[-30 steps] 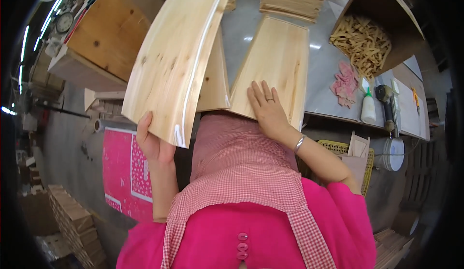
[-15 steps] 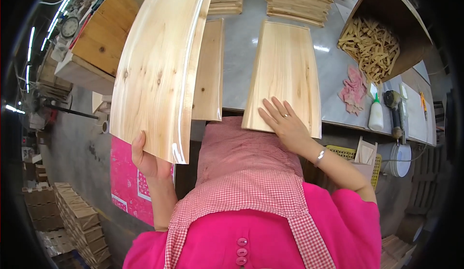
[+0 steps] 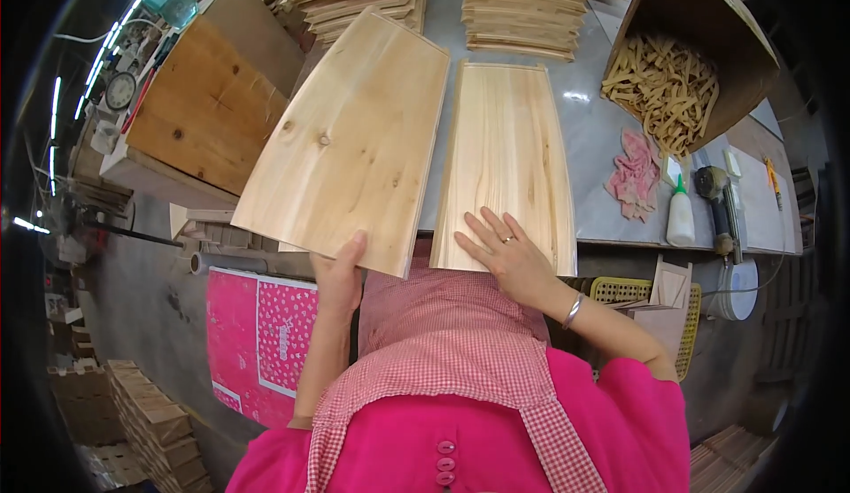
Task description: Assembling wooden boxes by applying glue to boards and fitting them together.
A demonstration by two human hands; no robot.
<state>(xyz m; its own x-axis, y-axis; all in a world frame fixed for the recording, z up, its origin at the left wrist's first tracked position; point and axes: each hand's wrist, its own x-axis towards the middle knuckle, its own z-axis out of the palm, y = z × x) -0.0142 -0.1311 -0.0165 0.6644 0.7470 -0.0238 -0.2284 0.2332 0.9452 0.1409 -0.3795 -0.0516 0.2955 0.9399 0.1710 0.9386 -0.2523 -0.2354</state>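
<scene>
My left hand (image 3: 340,273) grips the near edge of a pale wooden panel (image 3: 363,139), thumb on top and the other fingers hidden beneath. That panel is knotty, wider at its near end, and tilted over the left part of the table. To its right, a second wooden panel (image 3: 505,152) lies on the table with its near end reaching the front edge. My right hand (image 3: 512,258) rests on that near end, fingers spread flat on the wood.
Stacks of wooden panels (image 3: 522,11) stand at the back. On the right are a cardboard box (image 3: 748,68) of tan strips, a pink cloth (image 3: 634,176), a green-tipped white bottle (image 3: 680,217) and a dark-handled tool (image 3: 715,194). A wooden box (image 3: 199,108) stands left.
The panel in my left hand has swung rightward and down, from raised on the left to beside the other panel. My right hand stays on its panel; the whole view has shifted slightly.
</scene>
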